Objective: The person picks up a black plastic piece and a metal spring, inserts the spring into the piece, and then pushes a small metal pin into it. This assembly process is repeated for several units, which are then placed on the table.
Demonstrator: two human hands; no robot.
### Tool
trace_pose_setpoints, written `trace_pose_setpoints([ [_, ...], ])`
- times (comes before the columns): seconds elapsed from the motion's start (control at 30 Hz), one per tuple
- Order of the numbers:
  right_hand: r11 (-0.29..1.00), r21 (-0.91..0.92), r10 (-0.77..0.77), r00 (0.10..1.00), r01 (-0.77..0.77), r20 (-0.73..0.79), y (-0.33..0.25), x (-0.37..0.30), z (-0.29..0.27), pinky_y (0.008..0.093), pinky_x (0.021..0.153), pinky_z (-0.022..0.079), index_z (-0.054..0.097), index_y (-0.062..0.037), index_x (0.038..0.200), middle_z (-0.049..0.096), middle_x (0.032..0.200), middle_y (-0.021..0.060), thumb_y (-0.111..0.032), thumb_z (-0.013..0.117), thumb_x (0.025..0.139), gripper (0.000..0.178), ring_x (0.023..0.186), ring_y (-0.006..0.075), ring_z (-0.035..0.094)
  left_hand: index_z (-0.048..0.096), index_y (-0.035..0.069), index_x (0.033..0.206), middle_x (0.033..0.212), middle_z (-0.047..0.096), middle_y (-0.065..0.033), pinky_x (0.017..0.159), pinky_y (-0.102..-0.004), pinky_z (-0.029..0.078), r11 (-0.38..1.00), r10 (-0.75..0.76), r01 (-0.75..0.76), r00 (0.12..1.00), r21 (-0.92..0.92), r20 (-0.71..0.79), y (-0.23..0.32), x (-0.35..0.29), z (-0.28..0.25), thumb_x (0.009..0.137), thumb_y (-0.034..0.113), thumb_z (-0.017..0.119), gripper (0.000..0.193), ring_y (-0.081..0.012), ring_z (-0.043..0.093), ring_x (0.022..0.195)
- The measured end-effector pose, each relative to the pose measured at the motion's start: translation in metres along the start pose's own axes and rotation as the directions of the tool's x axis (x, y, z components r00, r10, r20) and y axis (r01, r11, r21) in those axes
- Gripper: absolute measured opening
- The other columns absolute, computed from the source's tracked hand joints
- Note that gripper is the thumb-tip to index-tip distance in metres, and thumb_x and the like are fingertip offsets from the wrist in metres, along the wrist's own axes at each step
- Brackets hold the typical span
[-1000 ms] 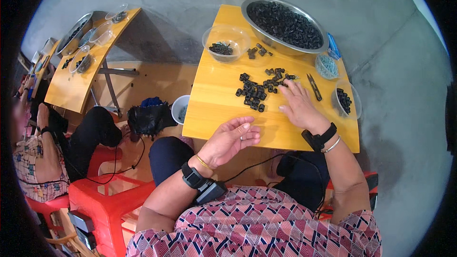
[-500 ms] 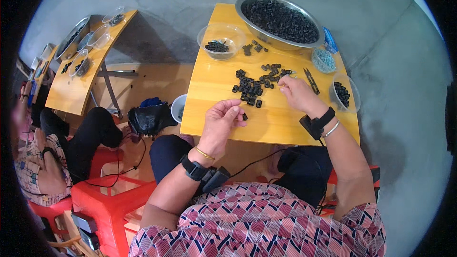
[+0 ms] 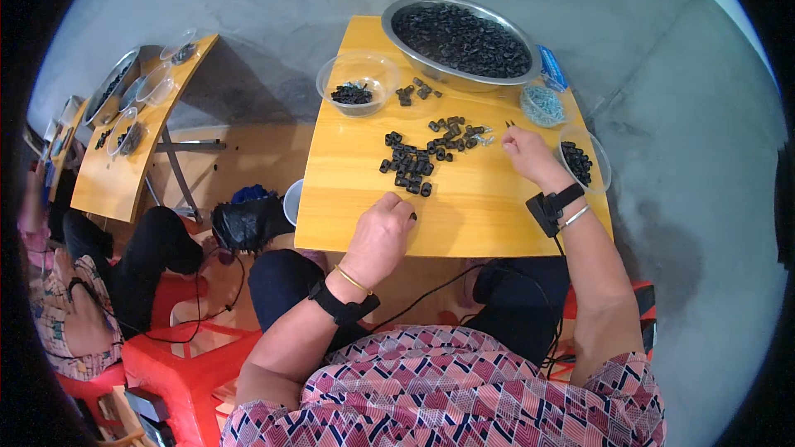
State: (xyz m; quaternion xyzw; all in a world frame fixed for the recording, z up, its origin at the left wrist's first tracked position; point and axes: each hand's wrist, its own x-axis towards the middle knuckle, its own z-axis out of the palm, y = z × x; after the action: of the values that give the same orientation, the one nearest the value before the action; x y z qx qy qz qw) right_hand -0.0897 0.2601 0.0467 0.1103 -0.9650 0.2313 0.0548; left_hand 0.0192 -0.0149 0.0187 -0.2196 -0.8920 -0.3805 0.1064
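My left hand [image 3: 381, 236] is closed at the table's near edge, with a small black plastic part [image 3: 412, 216] peeking out at its fingertips. In my right hand [image 3: 530, 155] is a pair of dark tweezers [image 3: 509, 123]; just the tips show beyond the fingers. Left of those tips lie small silvery pieces [image 3: 482, 140], too tiny to name. A loose cluster of black plastic parts [image 3: 407, 163] spreads over the yellow table [image 3: 348, 219] between my hands.
A large metal basin [image 3: 464, 37] heaped with black parts stands at the back. Clear plastic bowls hold black parts [image 3: 352, 94], pale blue pieces [image 3: 542, 106] and more black parts [image 3: 577, 163]. At far left, a person [image 3: 83, 306] sits near another table [image 3: 124, 165]. A red stool [image 3: 186, 364] stands at my left.
My right hand has picked up the tweezers that lay beside it on the table. My left hand has turned over, its back now upward, with the black part still held. The view has shifted slightly.
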Motion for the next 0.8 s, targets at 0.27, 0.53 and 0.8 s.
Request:
trace_pose_setpoints([
  [0.27,0.989,-0.149,-0.003,0.992,0.021,0.123,-0.011,0.019,0.008,0.0432,0.070,0.042,0.053,-0.0036,0.089,0.057,0.084,0.0206,-0.009,0.047,0.076,0.015,0.083,0.0371,0.053,0.054,0.000,0.084,0.073,0.056,-0.0048,0.055,-0.0227,0.044,0.777,-0.222,0.234,0.971,-0.585,0.093,-0.002,-0.012,-0.004,0.075,0.000,0.058,0.010,-0.0104,0.051,0.061],
  [0.53,0.989,-0.146,0.013,0.997,-0.001,0.082,-0.019,0.007,0.000,0.0410,0.067,0.043,0.054,-0.0028,0.084,0.057,0.080,0.0189,-0.010,0.050,0.076,0.012,0.078,0.0351,0.054,0.054,0.001,0.088,0.075,0.056,-0.0012,0.051,-0.0179,0.040,0.467,-0.273,0.409,0.910,-0.784,0.312,0.005,-0.017,-0.015,0.080,0.002,0.056,0.009,-0.0053,0.048,0.060],
  [0.8,0.810,0.586,-0.051,0.999,0.033,0.013,-0.096,-0.076,-0.030,0.0219,0.056,0.042,0.058,-0.0008,0.091,0.055,0.068,0.0043,-0.011,0.055,0.080,0.016,0.061,0.0072,0.051,0.054,0.002,0.091,0.077,0.056,-0.0042,0.055,-0.0205,0.043,0.175,-0.139,0.343,0.936,-0.923,0.322,0.034,-0.018,-0.027,0.081,0.006,0.055,0.012,-0.0099,0.051,0.062],
])
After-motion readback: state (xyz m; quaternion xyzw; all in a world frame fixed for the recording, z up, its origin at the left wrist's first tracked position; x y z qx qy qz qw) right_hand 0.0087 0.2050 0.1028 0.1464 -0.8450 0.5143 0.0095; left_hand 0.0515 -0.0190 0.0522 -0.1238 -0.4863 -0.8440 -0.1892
